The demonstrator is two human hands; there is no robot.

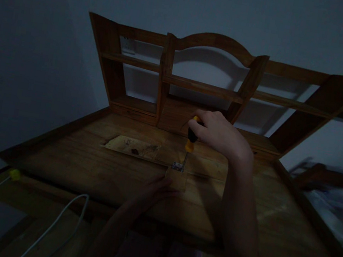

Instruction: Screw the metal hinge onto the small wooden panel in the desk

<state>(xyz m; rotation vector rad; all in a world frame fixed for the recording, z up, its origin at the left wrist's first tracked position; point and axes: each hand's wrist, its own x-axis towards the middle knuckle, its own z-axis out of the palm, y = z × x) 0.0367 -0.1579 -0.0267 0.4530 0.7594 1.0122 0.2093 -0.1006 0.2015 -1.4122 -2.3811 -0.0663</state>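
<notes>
My right hand is closed around the yellow and black handle of a screwdriver. The screwdriver stands nearly upright, its shaft reaching down to a small metal hinge. That hinge sits at the edge of a small wooden block on the desk top. My left hand lies against the block's left and near side with its fingers stretched out. Behind and left of the block is a long strip of bare, damaged wood in the desk surface. The dim light hides where exactly the screwdriver's tip rests.
A wooden shelf unit rises along the back of the desk. A white cable hangs over the front left, near a yellow piece at the desk's corner. A wall socket shows behind the left shelf.
</notes>
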